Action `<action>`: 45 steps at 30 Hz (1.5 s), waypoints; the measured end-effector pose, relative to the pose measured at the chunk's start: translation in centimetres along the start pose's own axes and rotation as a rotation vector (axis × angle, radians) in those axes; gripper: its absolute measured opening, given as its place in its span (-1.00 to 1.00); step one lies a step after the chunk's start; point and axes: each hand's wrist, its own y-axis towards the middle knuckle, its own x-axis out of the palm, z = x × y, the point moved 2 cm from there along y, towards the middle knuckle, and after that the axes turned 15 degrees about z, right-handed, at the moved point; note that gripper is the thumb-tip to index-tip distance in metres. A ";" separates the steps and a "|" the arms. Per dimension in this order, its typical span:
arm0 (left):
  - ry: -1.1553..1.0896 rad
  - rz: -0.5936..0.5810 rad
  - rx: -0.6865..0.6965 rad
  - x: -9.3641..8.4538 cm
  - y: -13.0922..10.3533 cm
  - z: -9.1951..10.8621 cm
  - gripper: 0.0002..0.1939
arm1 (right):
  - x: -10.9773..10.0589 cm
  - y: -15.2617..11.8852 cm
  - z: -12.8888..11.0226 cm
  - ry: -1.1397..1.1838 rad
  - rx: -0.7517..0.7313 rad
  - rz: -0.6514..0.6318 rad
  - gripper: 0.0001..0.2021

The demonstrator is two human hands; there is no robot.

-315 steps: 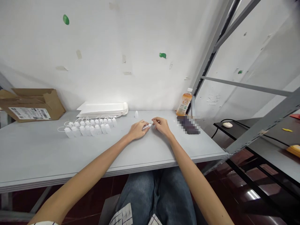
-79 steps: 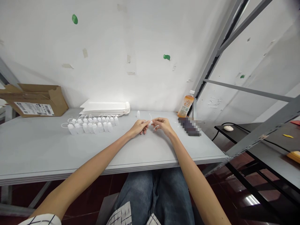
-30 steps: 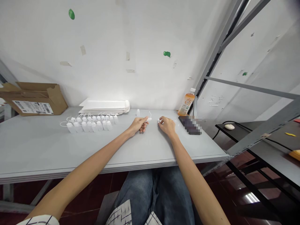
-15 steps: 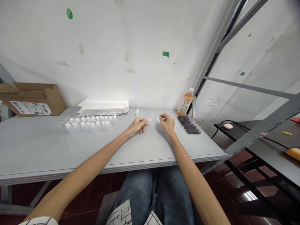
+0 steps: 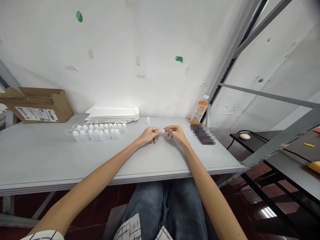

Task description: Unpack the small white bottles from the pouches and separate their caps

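My left hand [image 5: 151, 135] is closed on a small translucent white squeeze bottle [image 5: 162, 131], held lying on its side just above the table, its tip towards my right hand. The fingers of my right hand [image 5: 177, 134] are pinched together at that tip, touching the bottle's end. A small white part with a thin strand, which looks like a cap, shows among the right fingertips; they hide most of it. Further left, several similar white bottles [image 5: 101, 134] with loops on top stand upright in two rows. One more small white bottle [image 5: 148, 120] stands alone behind my left hand.
A stack of white envelopes or bags [image 5: 112, 114] lies against the wall. An open cardboard box [image 5: 40, 106] sits at the far left. On the right are an orange drink bottle [image 5: 199, 110], a blurred dark flat object [image 5: 203, 135] and a metal frame post [image 5: 225, 70].
My right hand has moved left with the small white part, from a spot apart to the end of the bottle in my left hand. The view has shifted slightly.
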 end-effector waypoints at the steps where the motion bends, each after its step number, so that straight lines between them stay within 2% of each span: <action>1: -0.003 -0.005 0.004 0.0 0.0 -0.1 -0.73 | 0.0 0.1 0.2 -0.009 0.002 0.008 -0.71; 12: -0.014 -0.053 0.043 0.5 -0.1 0.3 -0.61 | -0.3 1.0 0.7 -0.160 -0.096 0.178 -0.71; 17: -0.005 -0.015 0.055 1.1 -0.2 0.9 -0.58 | -0.5 1.2 0.6 -0.187 -0.113 0.304 -0.71; 26: -0.037 -0.016 0.056 1.1 -0.3 1.4 -0.56 | 0.3 0.7 -0.2 -0.275 -0.146 0.493 -0.73; 33: -0.034 -0.011 0.094 1.3 -0.5 1.9 -0.54 | 0.9 0.2 -0.6 -0.333 -0.192 0.576 -0.69; 36: -0.015 -0.001 0.104 1.1 -0.7 1.7 -0.53 | -0.1 0.7 -0.2 -0.314 -0.180 0.633 -0.66; 40: 0.032 -0.010 0.100 0.3 -1.1 1.4 -0.53 | -3.0 1.3 0.6 -0.373 -0.074 0.810 -0.64; 42: 0.030 0.012 0.086 -0.1 -1.1 1.4 -0.54 | -4.0 1.4 0.8 -0.457 -0.039 0.817 -0.66; 45: 0.005 0.061 0.063 -0.3 -1.0 1.4 -0.57 | -4.2 1.4 1.0 -0.597 0.004 0.769 -0.69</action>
